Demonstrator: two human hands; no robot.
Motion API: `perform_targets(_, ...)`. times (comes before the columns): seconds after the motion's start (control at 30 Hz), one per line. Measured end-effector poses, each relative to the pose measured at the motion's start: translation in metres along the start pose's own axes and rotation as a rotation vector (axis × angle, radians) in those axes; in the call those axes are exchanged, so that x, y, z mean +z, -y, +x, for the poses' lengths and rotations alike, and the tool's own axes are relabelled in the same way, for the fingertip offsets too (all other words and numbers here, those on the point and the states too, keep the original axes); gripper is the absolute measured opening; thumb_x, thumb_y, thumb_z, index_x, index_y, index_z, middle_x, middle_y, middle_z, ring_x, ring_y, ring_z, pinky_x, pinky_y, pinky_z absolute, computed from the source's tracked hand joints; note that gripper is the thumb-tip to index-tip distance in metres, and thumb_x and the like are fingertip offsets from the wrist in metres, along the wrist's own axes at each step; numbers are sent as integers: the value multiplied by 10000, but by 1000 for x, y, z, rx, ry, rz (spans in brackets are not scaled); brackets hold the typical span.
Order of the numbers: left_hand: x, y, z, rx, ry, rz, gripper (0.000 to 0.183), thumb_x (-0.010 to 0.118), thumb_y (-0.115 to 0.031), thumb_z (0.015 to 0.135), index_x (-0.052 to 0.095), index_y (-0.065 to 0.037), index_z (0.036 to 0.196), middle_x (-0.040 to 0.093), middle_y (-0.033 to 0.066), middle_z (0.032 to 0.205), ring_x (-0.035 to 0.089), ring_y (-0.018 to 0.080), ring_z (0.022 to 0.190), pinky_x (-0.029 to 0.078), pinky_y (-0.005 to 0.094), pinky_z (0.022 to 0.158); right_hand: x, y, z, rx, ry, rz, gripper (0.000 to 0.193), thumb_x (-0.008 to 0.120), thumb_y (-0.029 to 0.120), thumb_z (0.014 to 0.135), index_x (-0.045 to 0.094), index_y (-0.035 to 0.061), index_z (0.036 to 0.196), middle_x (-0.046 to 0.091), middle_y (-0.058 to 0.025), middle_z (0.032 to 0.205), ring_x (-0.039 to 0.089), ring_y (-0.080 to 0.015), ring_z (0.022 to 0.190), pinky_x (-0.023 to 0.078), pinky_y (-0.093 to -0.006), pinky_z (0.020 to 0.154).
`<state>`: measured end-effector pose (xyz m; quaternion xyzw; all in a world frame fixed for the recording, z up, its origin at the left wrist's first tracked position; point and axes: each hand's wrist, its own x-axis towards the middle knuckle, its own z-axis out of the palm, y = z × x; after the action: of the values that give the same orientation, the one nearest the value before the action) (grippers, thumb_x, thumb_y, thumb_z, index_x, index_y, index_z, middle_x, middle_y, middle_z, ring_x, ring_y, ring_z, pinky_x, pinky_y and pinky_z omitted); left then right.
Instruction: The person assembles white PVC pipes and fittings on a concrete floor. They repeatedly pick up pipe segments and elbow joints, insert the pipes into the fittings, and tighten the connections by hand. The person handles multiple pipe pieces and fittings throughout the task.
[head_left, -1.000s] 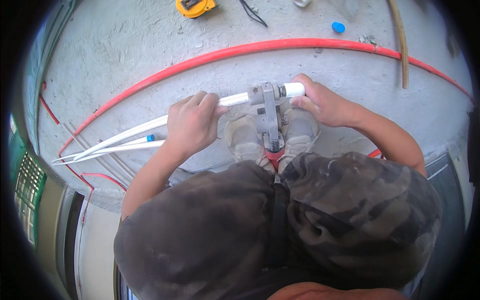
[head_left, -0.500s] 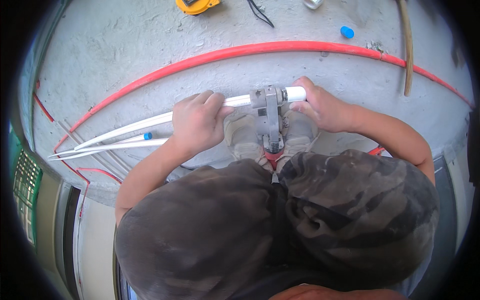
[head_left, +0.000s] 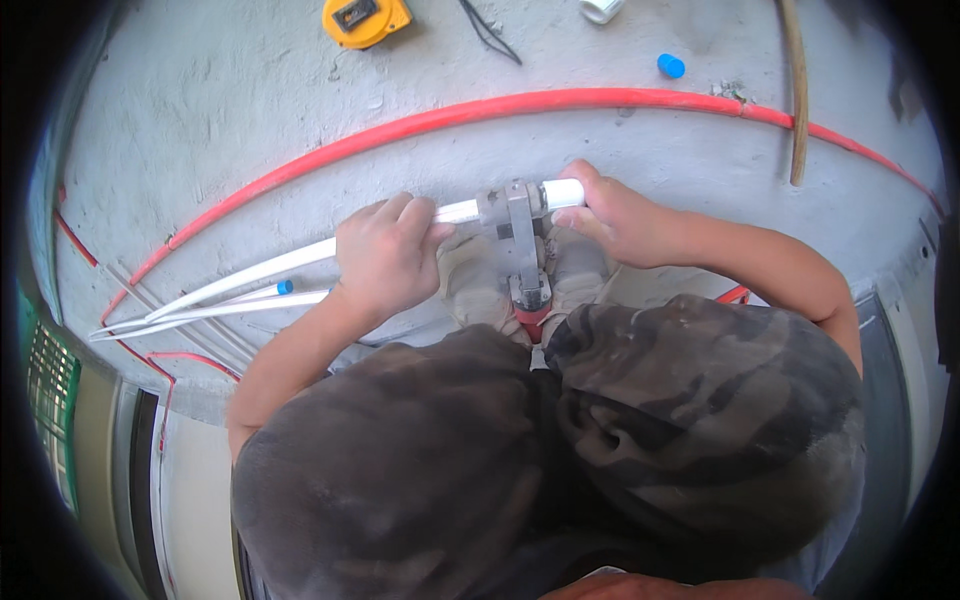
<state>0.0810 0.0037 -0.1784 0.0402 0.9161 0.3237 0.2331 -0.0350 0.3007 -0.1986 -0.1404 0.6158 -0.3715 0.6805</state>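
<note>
My left hand (head_left: pixel 388 252) is closed round a long white plastic pipe (head_left: pixel 260 268). The pipe's right end meets a grey metal pipe-welding tool (head_left: pixel 521 230) that stands upright between my shoes, with a red part at its lower end. On the tool's other side, my right hand (head_left: pixel 622 215) grips a short white pipe fitting (head_left: pixel 563 193) between thumb and fingers. The fitting sits against the tool, in line with the pipe. How deep either piece goes onto the tool is hard to see.
More white pipes (head_left: pixel 215 308), one with a blue cap (head_left: pixel 285 287), lie on the left. A red conduit (head_left: pixel 450 112) curves across the concrete floor beyond my hands. Farther off are a yellow tape measure (head_left: pixel 366 20), a blue cap (head_left: pixel 671 66) and a wooden handle (head_left: pixel 797 100).
The whole view has shifted, so the scene sits farther left. The fitting appears slightly closer to the tool, and less of the dark part between them shows. Both hands keep their grips.
</note>
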Motion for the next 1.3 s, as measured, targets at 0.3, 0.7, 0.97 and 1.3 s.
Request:
perform_targets(0.3, -11, 1, 5, -63, 170, -36, 239, 710, -289, 983, 682, -57, 1035, 696, 134, 857, 688, 383, 753, 521, 477, 653, -12, -20, 3, 49, 163, 357, 408, 586, 369, 1088, 521, 19, 1288, 545, -18, 988, 512, -131, 891, 476, -323, 819)
perform_targets(0.7, -13, -12, -8, 32, -6, -38, 209, 762, -217, 883, 607, -87, 831, 600, 84, 713, 644, 341, 623, 478, 468, 526, -11, 11, -6, 13, 199, 184, 363, 622, 342, 1061, 529, 13, 1184, 567, -76, 1014, 532, -177, 978, 473, -365, 903)
perform_targets(0.97, -14, -8, -5, -6, 45, -85, 230, 763, -219, 888, 590, -90, 808, 608, 88, 717, 634, 343, 603, 473, 466, 516, -4, 6, -6, -16, 106, -23, 369, 635, 321, 1045, 498, 12, 1194, 621, -158, 979, 600, -276, 928, 498, -419, 875)
perform_targets(1.3, -11, -13, -7, 42, -34, -36, 247, 775, -209, 863, 571, -97, 782, 567, 74, 685, 616, 318, 580, 466, 450, 502, 3, 0, -6, -56, 88, 127, 337, 620, 322, 1063, 511, 25, 1178, 576, -87, 958, 550, -184, 911, 483, -365, 856)
